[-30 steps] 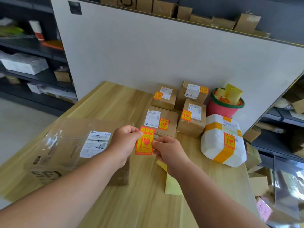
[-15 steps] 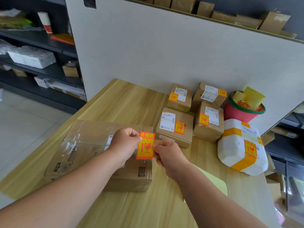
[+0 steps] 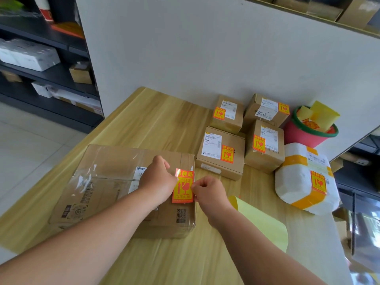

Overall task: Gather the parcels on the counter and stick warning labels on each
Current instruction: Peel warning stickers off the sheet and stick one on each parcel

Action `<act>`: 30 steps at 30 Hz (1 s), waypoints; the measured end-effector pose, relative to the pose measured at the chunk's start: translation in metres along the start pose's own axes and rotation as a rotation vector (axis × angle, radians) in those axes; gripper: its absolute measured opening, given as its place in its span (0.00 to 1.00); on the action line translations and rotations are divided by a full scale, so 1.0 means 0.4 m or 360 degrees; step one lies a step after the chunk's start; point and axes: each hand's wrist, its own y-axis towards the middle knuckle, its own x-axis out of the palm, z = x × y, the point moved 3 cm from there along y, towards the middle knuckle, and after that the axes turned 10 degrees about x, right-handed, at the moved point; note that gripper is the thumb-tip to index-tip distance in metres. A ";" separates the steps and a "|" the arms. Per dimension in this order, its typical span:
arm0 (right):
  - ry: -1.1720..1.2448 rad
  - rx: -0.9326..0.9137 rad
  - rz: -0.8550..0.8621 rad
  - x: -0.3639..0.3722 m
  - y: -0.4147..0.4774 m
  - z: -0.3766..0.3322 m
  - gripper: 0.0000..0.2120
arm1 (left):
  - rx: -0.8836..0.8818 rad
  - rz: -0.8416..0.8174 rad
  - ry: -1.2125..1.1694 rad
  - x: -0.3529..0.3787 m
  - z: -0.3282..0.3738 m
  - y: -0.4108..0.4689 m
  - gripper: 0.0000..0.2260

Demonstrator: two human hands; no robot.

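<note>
Both hands hold one orange-and-yellow warning label (image 3: 183, 186) over the right end of the large taped cardboard box (image 3: 115, 186), which lies toward the table's (image 3: 156, 124) left edge. The left hand (image 3: 157, 179) has its grip pinched on the label's left edge; the right hand (image 3: 209, 192) has its grip pinched on the right edge. Four small labelled boxes (image 3: 223, 149) sit by the far edge, with a white foam parcel (image 3: 304, 179) and a red bucket (image 3: 302, 134) toward the right corner. A yellow backing sheet (image 3: 265, 223) lies beneath the right forearm.
</note>
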 end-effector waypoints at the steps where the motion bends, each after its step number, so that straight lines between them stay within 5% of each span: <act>1: -0.0015 -0.0009 0.0012 0.000 0.003 0.001 0.05 | -0.0008 0.0000 0.0014 0.003 -0.002 0.003 0.12; 16: -0.0315 -0.0105 0.0151 0.000 0.013 0.003 0.02 | -0.0005 -0.0007 0.0242 0.021 0.005 0.009 0.11; 20: -0.0475 -0.0104 0.0280 -0.023 0.001 0.001 0.11 | 0.0055 0.0018 0.0389 0.014 0.011 0.000 0.13; 22: -0.0614 -0.0362 0.0405 -0.031 -0.005 -0.005 0.08 | 0.0209 0.0110 0.0524 0.004 0.013 -0.006 0.12; 24: -0.0735 -0.0832 0.0502 -0.023 -0.020 -0.016 0.02 | 0.0647 0.0192 0.0645 0.004 0.019 -0.018 0.07; 27: -0.1064 -0.1251 0.0509 0.003 -0.022 -0.020 0.16 | 0.1199 0.0098 0.0902 0.027 0.014 -0.041 0.07; 30: -0.1527 -0.1031 0.0282 0.019 -0.001 0.000 0.22 | 0.0944 -0.0241 0.1105 0.046 -0.012 -0.055 0.21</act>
